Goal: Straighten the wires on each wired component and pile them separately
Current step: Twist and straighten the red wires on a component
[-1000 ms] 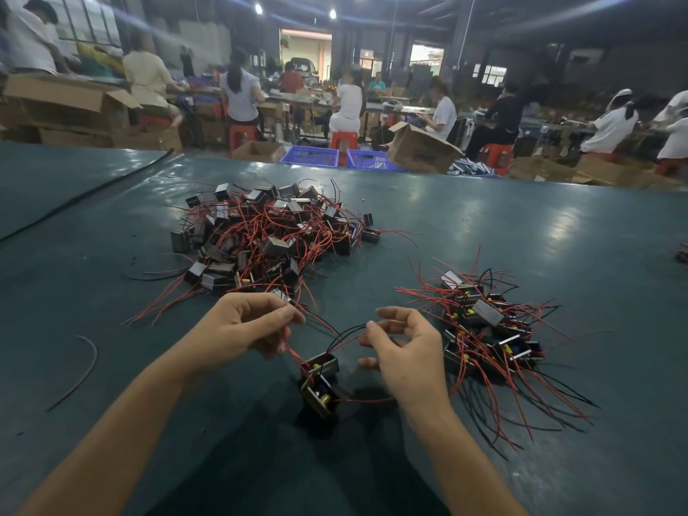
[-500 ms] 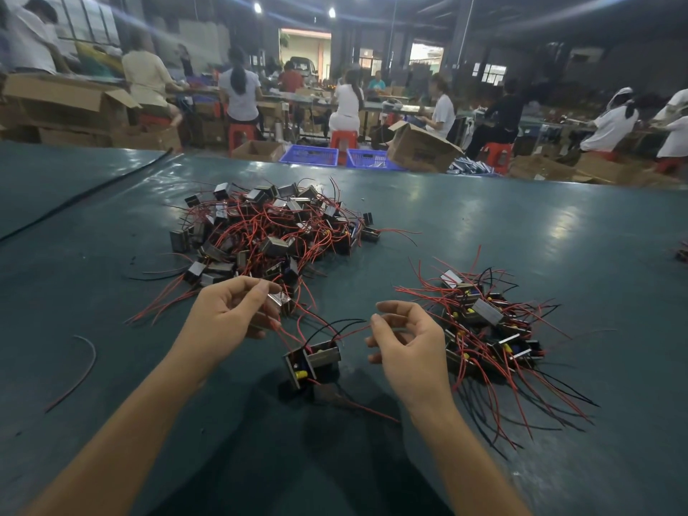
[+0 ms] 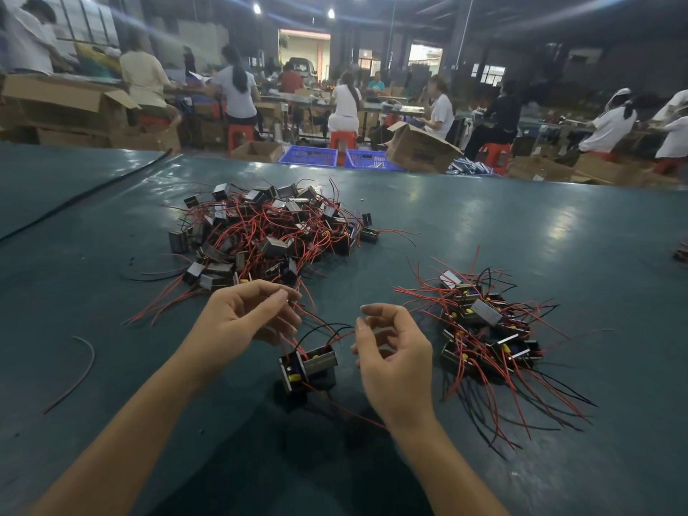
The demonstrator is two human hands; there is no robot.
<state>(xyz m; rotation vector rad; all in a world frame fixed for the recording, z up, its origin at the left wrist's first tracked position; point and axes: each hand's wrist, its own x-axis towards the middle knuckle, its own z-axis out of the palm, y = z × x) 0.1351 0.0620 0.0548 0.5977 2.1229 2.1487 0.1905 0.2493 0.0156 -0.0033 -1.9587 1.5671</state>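
Note:
A small wired component (image 3: 307, 366) with a metal frame and yellow bits hangs just above the green table (image 3: 521, 236) between my hands. My left hand (image 3: 245, 318) pinches its red wires with curled fingers. My right hand (image 3: 391, 348) pinches the other red and black wire ends at its fingertips. A big tangled heap of components (image 3: 260, 232) lies behind my left hand. A smaller pile (image 3: 487, 329) with straighter wires fanned toward me lies right of my right hand.
A loose red wire (image 3: 80, 370) curls on the table at the left, and a black cable (image 3: 85, 195) runs along the far left. Beyond the table's far edge stand cardboard boxes (image 3: 420, 150), blue crates (image 3: 309, 156) and seated people at other benches.
The component has swung and turned between my hands, rising slightly. My left hand shifted a little toward the heap; both hands keep hold of the wires.

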